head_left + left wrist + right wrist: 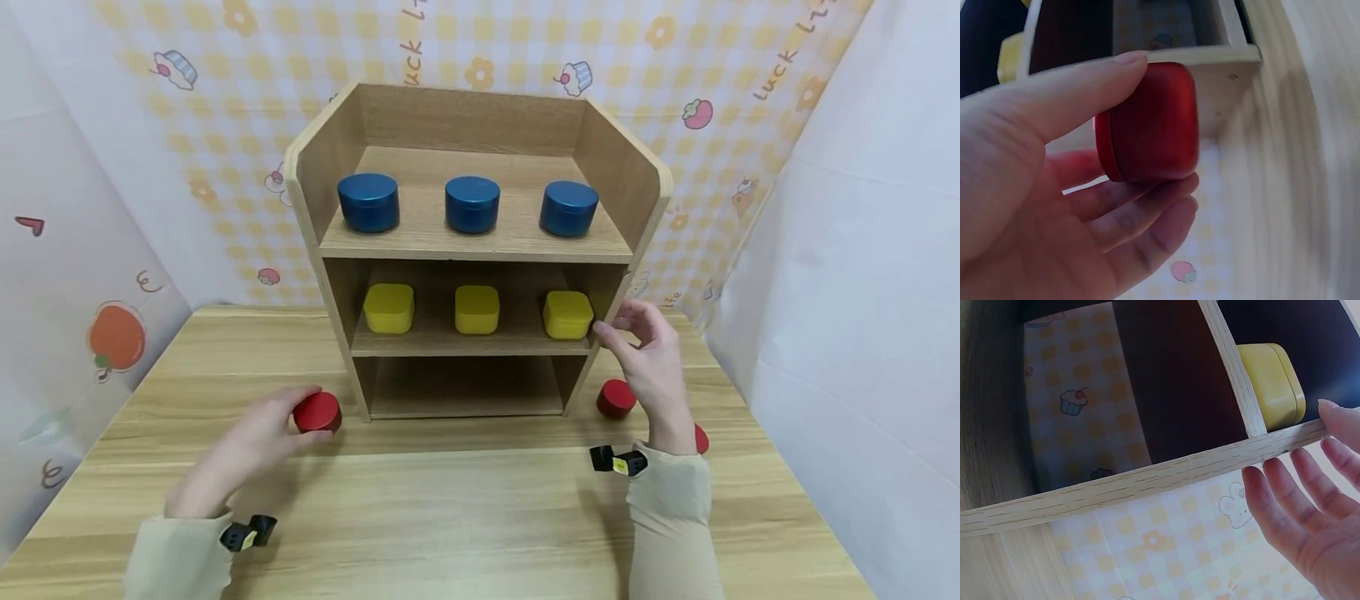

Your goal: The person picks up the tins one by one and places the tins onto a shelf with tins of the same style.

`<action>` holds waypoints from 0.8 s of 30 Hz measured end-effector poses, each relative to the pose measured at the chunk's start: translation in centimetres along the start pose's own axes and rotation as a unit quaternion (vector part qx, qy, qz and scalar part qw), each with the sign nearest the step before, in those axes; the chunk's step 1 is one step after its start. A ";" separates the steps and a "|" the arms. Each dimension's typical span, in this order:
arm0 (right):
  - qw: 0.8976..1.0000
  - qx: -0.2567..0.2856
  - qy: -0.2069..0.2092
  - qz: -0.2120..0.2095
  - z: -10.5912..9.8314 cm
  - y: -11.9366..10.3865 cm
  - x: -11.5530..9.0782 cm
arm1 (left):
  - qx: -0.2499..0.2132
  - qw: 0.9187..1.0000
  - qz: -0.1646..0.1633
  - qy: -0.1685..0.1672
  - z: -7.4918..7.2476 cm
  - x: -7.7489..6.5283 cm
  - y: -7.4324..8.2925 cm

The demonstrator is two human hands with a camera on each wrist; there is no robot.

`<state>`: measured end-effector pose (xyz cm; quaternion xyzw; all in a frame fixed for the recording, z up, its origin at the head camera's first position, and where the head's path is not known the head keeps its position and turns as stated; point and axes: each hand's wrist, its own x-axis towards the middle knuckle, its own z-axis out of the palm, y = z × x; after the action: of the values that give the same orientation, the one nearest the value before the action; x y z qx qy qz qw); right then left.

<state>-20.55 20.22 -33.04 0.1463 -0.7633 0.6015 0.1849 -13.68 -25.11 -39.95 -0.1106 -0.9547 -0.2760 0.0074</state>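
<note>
My left hand [258,435] pinches a round red tin [317,412] between thumb and fingers, left of the wooden shelf's foot. In the left wrist view the red tin [1155,122] fills the grip. My right hand [651,358] is at the right side panel of the shelf, its thumb near the right-hand yellow tin [567,315]. In the right wrist view its fingers [1291,515] are apart and hold nothing; the thumb tip is by the panel's front edge. Whether it touches the panel I cannot tell. Below that hand stands another red tin [617,399].
The three-level wooden shelf [450,350] stands mid-table. Three blue tins [472,205] line its top, three yellow tins [476,310] its middle. A further red tin [701,438] is partly hidden behind the right wrist. Patterned cloth [480,42] hangs behind, white cloth [862,275] at the sides.
</note>
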 end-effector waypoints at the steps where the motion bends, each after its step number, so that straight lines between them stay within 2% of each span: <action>1: 1.000 0.000 0.000 0.000 0.0 0.0 0.0 | 0.005 1.000 0.006 0.002 0.1 0.0 0.3; 6: 1.000 0.000 0.001 0.000 0.0 0.0 0.0 | 0.016 0.999 0.035 0.005 0.3 -0.1 1.8; 14: 1.000 -0.002 -0.002 -0.001 0.0 -0.1 0.0 | 0.010 0.997 0.075 -0.025 1.0 0.0 4.7; 19: 1.000 -0.005 0.000 0.000 0.0 -0.2 0.0 | 0.004 0.995 0.088 -0.047 2.1 0.7 6.3; 24: 1.000 -0.007 -0.002 -0.001 -0.1 0.3 0.0 | 0.009 0.994 0.101 -0.043 3.5 1.9 7.2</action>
<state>-20.68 20.40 -33.32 0.1472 -0.7676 0.5958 0.1849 -13.78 -16.97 -38.99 -0.2180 -0.9406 -0.2601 -0.0048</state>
